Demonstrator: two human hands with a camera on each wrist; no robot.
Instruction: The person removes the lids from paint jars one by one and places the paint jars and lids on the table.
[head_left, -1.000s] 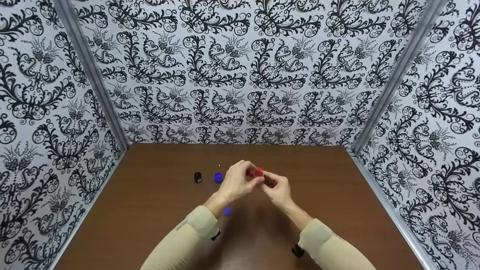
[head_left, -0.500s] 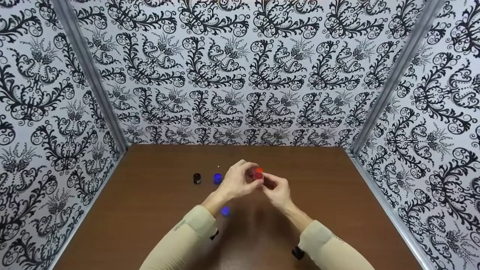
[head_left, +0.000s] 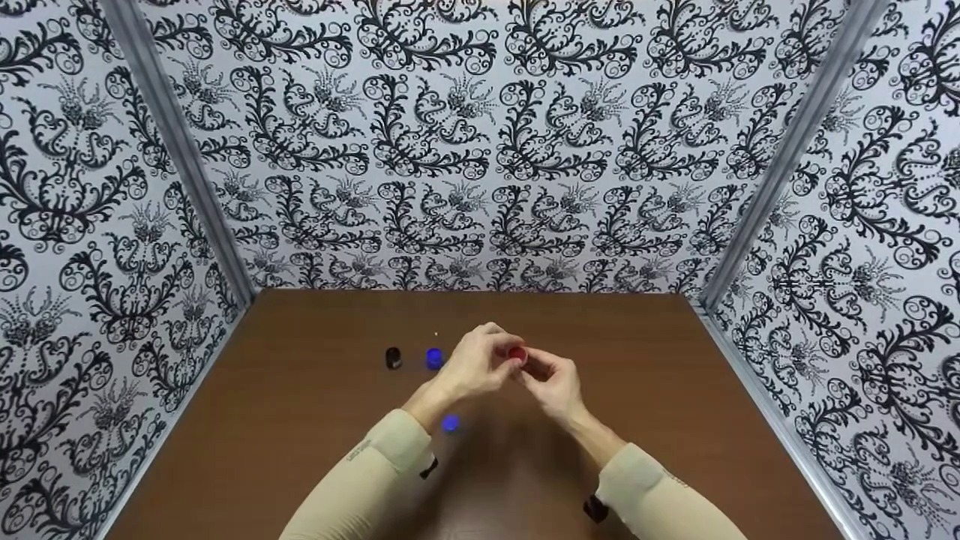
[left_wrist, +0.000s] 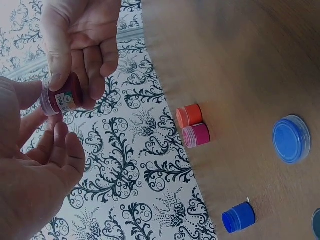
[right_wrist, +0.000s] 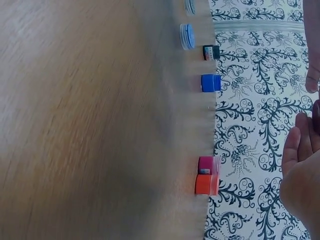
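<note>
Both hands are raised over the table around a small paint jar [left_wrist: 65,99] with dark red paint, a clear lid and a white-green label. My left hand [head_left: 472,364] pinches the jar at its clear lid end, thumb against the lid in the left wrist view. My right hand [head_left: 556,382] grips the red body between thumb and fingers from the other side. The jar's round red end [head_left: 517,354] faces up toward the head camera. In the right wrist view only a sliver of the jar shows at the right edge, beside the right hand [right_wrist: 305,175].
On the brown table [head_left: 637,420], an orange jar [left_wrist: 189,115] and a magenta jar [left_wrist: 196,135] stand side by side beyond the hands. A blue jar [head_left: 434,358] and a black jar [head_left: 394,358] stand left. A flat blue-lidded jar [head_left: 451,424] lies nearer. Patterned walls [head_left: 480,150] surround the table.
The red jar has tipped so its round end shows more toward the head camera. The orange patch behind it has gone out of sight. Both hands keep nearly the same place.
</note>
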